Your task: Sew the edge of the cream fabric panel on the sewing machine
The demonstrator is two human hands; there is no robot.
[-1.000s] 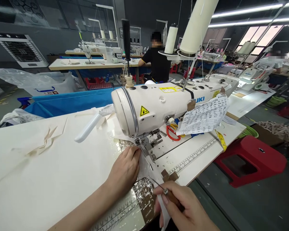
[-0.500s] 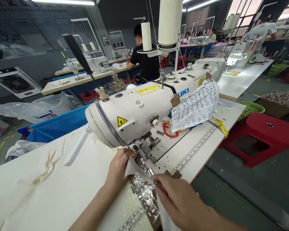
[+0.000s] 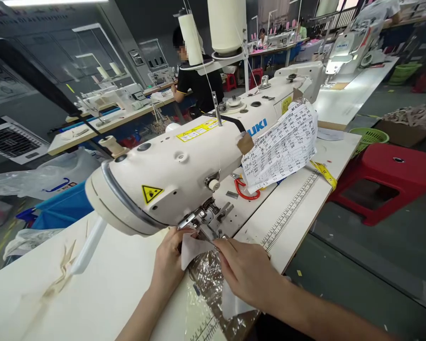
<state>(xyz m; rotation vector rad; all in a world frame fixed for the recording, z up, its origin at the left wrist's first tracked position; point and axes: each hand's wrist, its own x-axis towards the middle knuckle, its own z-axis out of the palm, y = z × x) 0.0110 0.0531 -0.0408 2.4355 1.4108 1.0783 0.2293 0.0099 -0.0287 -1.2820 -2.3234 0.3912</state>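
Note:
A white sewing machine (image 3: 170,175) stands across the table, its needle and presser foot area (image 3: 204,220) just beyond my hands. My left hand (image 3: 168,251) is closed on the far end of a strip of white fabric (image 3: 193,248), close beside the presser foot; its fingertips are partly hidden. My right hand (image 3: 241,267) pinches the same fabric nearer to me, by the metal guide. From under that hand the fabric's loose end hangs down. Beneath both hands, shiny clear plastic film (image 3: 209,279) covers part of the tabletop.
Red-handled scissors (image 3: 246,189) lie behind the needle area, near a handwritten paper sheet (image 3: 280,147) on the machine. A ruler scale (image 3: 291,203) and yellow tape measure (image 3: 324,174) mark the right edge. A red stool (image 3: 401,166) stands right; fabric scraps (image 3: 62,270) lie left.
My right hand has moved forward, toward the presser foot, bringing the fabric with it. The left hand stays by the needle area. The camera view has shifted and tilted.

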